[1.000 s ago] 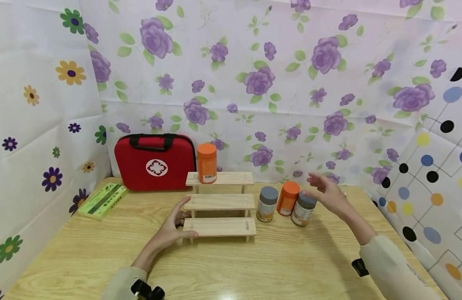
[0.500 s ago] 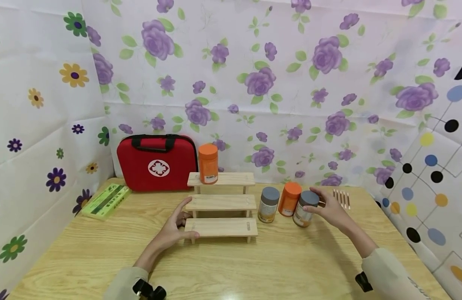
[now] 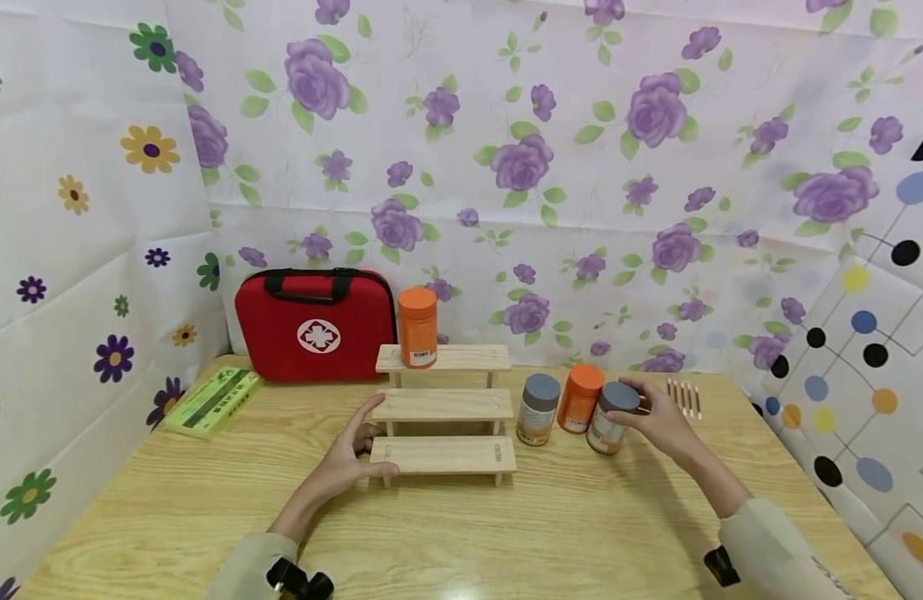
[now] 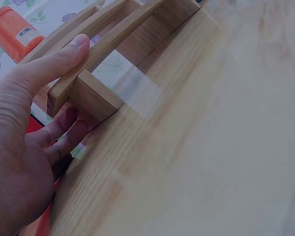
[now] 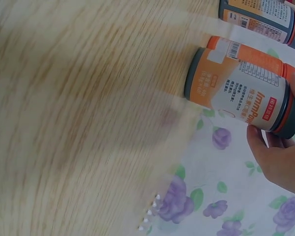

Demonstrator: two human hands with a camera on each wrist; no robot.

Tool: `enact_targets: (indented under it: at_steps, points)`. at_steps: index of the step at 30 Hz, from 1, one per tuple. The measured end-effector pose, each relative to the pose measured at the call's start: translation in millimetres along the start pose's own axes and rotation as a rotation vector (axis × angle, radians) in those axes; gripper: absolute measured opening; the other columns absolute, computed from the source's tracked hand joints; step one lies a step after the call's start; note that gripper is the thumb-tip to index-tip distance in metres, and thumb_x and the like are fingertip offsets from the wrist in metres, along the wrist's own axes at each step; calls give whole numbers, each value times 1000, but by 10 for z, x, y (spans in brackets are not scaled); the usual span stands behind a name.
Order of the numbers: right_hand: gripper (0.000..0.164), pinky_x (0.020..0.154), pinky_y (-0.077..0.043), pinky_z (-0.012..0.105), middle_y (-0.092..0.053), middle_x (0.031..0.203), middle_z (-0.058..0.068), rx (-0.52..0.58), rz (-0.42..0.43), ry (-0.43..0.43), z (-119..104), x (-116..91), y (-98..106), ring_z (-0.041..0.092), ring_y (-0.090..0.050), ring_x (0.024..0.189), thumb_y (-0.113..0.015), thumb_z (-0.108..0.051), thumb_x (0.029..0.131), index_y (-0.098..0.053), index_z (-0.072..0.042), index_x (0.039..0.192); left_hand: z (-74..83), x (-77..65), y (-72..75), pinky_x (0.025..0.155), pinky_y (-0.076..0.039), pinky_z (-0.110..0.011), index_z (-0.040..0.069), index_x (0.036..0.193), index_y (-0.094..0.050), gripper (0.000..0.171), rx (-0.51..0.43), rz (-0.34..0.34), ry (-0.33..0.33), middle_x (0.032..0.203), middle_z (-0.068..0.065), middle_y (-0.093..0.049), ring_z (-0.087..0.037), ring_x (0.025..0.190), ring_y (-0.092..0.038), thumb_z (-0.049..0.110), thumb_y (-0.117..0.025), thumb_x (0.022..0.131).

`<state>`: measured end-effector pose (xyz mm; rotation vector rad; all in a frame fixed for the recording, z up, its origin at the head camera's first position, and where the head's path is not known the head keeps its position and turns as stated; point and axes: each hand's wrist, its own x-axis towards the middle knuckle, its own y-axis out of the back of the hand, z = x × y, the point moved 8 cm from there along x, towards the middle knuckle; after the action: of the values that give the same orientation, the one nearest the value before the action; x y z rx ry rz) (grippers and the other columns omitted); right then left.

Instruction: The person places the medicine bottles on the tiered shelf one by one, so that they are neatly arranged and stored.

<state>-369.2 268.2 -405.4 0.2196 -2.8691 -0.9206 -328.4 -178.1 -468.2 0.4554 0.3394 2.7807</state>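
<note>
A three-step wooden display rack (image 3: 446, 454) stands mid-table, an orange supplement bottle (image 3: 418, 333) upright on its top step. My left hand (image 3: 340, 462) grips the rack's left end; in the left wrist view the thumb (image 4: 64, 56) lies over the lowest step, with fingers below by its leg. Right of the rack, my right hand (image 3: 660, 423) holds a grey-capped supplement bottle (image 3: 606, 432) around its lid. Its printed label faces the right wrist view. Close beside it stand another orange bottle (image 3: 580, 402) and a second grey-capped bottle (image 3: 537, 412).
A red first-aid case (image 3: 319, 329) leans at the back left, close to the rack's top step. A green box (image 3: 212, 402) lies at the left edge. Several cotton swabs (image 3: 684, 398) lie behind the right hand. Patterned cloth (image 3: 521, 208) hangs around the table (image 3: 461, 533).
My right hand has come down from above the nearer grey-capped bottle and taken hold of its lid. The left hand stays on the rack. The head view has shifted slightly.
</note>
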Motion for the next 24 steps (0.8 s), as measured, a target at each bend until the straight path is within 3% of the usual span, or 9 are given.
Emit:
enact_targets:
  at_steps: [5, 12, 21, 24]
  points:
    - [80, 93, -51, 46, -42, 144, 27, -10, 8, -20, -4, -20, 8, 46, -48, 128, -71, -31, 90, -29, -1, 151, 10, 0, -3, 78, -51, -28, 21, 157, -17, 103, 3, 1, -5, 122, -31, -57, -13, 98, -60, 7, -81, 78]
    - [77, 85, -54, 37, -47, 139, 30, -30, 19, 7, -90, -52, 97, 45, -53, 123, -72, -30, 89, -34, 0, 149, -8, -7, -5, 78, -51, -28, 22, 157, -17, 103, -3, 2, 1, 121, -31, -58, -14, 96, -61, 7, -81, 78]
    - [79, 91, -52, 45, -45, 143, 27, -53, 43, -11, -226, -109, 348, 43, -51, 125, -69, -37, 90, -31, -8, 153, -13, -4, 0, 77, -51, -28, 21, 157, -16, 104, -6, -5, -5, 122, -32, -57, -16, 95, -61, 7, -81, 78]
    - [79, 91, -51, 42, -43, 144, 26, -54, 44, -7, -313, -124, 408, 42, -50, 127, -68, -38, 91, -29, -10, 154, -16, -6, 2, 78, -51, -28, 21, 158, -16, 103, -10, -7, 1, 122, -32, -57, -16, 95, -62, 7, -81, 78]
